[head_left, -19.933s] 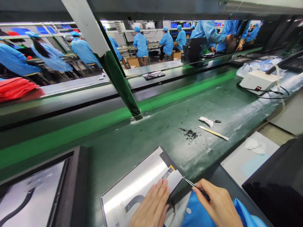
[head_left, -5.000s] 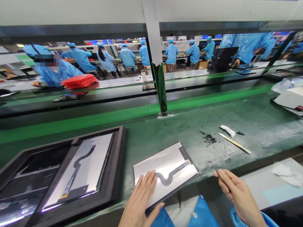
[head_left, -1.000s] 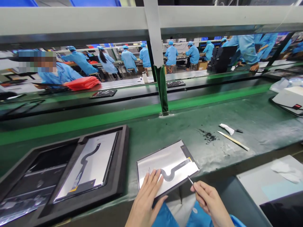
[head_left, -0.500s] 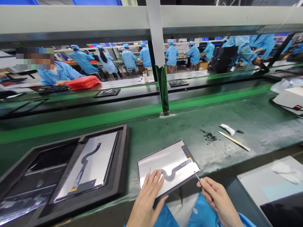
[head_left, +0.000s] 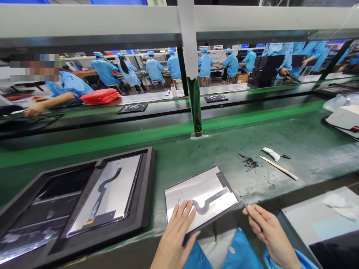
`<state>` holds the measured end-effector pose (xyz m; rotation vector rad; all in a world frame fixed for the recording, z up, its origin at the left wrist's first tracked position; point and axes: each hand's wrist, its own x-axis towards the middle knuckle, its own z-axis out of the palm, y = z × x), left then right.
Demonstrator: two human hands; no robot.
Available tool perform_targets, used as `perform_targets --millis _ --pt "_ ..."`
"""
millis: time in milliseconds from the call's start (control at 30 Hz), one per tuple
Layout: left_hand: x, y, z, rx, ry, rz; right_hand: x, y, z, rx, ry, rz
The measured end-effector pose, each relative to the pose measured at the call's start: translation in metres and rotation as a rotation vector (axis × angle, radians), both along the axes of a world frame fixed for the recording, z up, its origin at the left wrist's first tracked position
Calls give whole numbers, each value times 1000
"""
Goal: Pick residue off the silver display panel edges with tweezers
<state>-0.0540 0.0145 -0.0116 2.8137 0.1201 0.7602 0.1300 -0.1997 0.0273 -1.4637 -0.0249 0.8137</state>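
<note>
A flat display panel (head_left: 182, 194) with a silvery back and a curved dark ribbon cable (head_left: 202, 209) lies tilted at the front edge of the green bench. My left hand (head_left: 179, 228) rests flat on its lower left part, fingers stretched out. Pinched in my right hand (head_left: 265, 224) is a thin pair of metal tweezers (head_left: 243, 202), its tip just off the panel's right corner. A tiny dark bit shows at that tip. On the left, a black foam tray (head_left: 150, 175) holds a second display panel (head_left: 123, 186) with a similar cable.
Black shreds (head_left: 248, 162) lie beyond the panel, near a pale pointed stick (head_left: 277, 167) and a white-wrapped tool (head_left: 271, 153). A post (head_left: 196, 108) rises at the bench's back. Behind it runs a conveyor with dark flat parts (head_left: 133, 108); a co-worker (head_left: 67, 86) sits across it.
My right hand has drawn the tweezers rightward, off the panel's corner. My left hand stays on the panel. The co-worker across the conveyor has reached toward the left.
</note>
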Motion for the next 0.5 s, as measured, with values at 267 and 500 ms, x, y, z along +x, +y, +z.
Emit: perform_targets --millis 267,500 --pt "1 -1 0 -4 -27 -2 8 -5 9 -19 -31 -63" --pt "0 -1 3 10 -14 -2 20 -12 5 4 -52 -47"
